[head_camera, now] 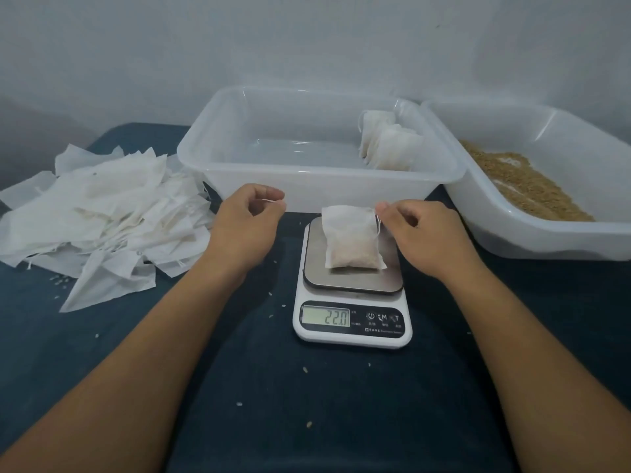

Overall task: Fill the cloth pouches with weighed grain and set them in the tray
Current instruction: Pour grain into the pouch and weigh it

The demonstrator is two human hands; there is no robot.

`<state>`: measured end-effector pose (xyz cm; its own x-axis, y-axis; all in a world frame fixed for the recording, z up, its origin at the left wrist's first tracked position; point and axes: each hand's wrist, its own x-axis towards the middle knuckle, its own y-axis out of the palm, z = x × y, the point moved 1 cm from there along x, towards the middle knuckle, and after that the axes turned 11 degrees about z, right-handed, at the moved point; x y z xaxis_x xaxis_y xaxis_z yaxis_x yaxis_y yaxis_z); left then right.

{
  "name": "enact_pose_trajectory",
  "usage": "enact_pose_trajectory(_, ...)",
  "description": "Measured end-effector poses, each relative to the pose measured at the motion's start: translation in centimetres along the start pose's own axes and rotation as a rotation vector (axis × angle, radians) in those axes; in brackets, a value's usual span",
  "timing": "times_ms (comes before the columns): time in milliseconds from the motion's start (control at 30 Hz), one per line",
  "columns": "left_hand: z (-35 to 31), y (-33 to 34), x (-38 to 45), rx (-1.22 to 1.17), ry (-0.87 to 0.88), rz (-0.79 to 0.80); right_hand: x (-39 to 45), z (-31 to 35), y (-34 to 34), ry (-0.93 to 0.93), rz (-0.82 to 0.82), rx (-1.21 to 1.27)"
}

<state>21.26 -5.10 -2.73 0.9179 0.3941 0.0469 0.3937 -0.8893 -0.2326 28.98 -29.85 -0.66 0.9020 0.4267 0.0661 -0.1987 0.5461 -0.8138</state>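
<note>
While the filled white cloth pouch point(351, 238) rests on the white digital scale point(353, 285) mid-bench, its drawstring is pinched by both hands, left hand point(246, 223) drawn aside, right hand point(423, 233) touching; the clear plastic tray point(307, 180) lies just behind.

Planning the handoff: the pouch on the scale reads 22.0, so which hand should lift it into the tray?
Right, probably. The right hand already pinches the pouch at its drawstring corner, and the filled pouches stand at the tray's right end. The left hand holds only the string end.
</note>
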Motion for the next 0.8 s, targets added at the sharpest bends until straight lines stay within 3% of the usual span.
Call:
enact_pose_trajectory(167,-0.3,0.4,-0.6,0.005,0.027,0.052,0.0,0.4,0.5,-0.012,-0.022,0.111)
enact_pose_trajectory(367,-1.1,1.0,-1.5,0.045,0.107,0.137,-1.0,1.8,0.3,-0.243,-0.071,0.246)
enact_pose_trajectory(567,-2.4,1.9,-3.3,-0.098,0.228,0.401,-1.7,2.7,-0.6,-0.377,-0.145,0.444)
enact_pose_trajectory(800,-2.8,2.7,-4.0,0.208,0.25,0.406,-2.2,3.1,-1.5,-0.46,-0.136,0.485)
